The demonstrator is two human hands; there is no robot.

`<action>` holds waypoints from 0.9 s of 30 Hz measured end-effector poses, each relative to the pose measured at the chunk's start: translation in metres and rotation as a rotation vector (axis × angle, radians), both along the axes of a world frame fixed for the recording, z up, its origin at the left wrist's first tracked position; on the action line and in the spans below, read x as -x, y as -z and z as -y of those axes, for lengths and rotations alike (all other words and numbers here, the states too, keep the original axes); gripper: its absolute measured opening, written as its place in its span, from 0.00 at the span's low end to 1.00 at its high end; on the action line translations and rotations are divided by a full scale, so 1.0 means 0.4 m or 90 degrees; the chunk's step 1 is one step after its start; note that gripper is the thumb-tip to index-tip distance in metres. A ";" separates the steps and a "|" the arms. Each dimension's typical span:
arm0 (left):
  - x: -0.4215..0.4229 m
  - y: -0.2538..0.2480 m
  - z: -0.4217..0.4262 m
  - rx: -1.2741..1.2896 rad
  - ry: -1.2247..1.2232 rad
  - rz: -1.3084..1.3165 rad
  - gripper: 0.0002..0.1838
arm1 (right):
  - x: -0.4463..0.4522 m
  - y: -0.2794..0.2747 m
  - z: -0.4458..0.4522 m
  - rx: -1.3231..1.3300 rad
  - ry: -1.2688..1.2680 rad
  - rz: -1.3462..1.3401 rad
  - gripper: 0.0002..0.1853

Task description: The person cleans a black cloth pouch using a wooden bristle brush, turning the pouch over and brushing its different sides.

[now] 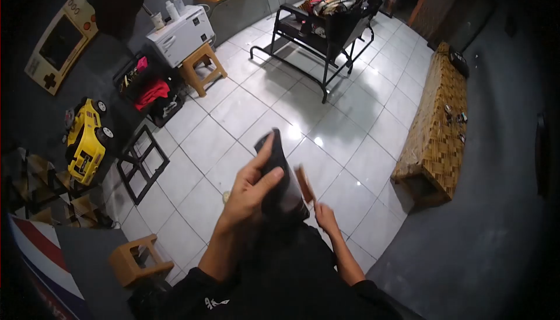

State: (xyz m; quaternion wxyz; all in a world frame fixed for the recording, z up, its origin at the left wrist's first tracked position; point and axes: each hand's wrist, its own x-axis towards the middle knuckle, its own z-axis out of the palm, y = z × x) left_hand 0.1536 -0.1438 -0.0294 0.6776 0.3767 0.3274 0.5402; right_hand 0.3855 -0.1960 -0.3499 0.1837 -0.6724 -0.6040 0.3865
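A dark, long object, perhaps a shoe or boot, [276,189] is held up in front of my chest. My left hand [251,189] grips its upper part, thumb and fingers pressed on the near side. Just right of the dark object, my right hand [325,217] is closed round the handle of a brown brush [304,185]. The brush is blurred and points up and to the left, with its head close beside the dark object. Whether the two touch cannot be made out.
White floor tiles [233,113] lie beneath. A black metal chair [321,34] stands ahead, a woven bench [434,139] at right. On the left are a wooden stool [201,66], a low stool [137,259], a black frame [142,162] and a yellow toy car [86,142].
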 end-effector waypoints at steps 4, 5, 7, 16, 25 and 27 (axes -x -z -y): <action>-0.019 -0.026 -0.014 -0.022 -0.056 0.034 0.34 | 0.105 -0.389 -0.040 0.001 0.175 -0.498 0.24; -0.022 -0.024 -0.018 -0.043 -0.054 0.010 0.33 | 0.120 -0.453 -0.040 -0.055 0.136 -0.516 0.25; -0.037 -0.039 -0.022 -0.078 -0.047 -0.028 0.33 | 0.152 -0.494 -0.035 -0.128 0.048 -0.476 0.26; -0.013 -0.006 -0.057 -0.029 -0.063 -0.130 0.30 | 0.193 -0.120 -0.048 -0.039 -0.187 -0.115 0.19; 0.027 0.013 -0.043 -0.001 -0.083 -0.119 0.30 | 0.202 -0.364 -0.048 0.026 -0.047 -0.366 0.23; 0.011 0.003 -0.040 -0.023 -0.065 -0.125 0.29 | 0.231 -0.420 -0.056 -0.117 -0.033 -0.462 0.25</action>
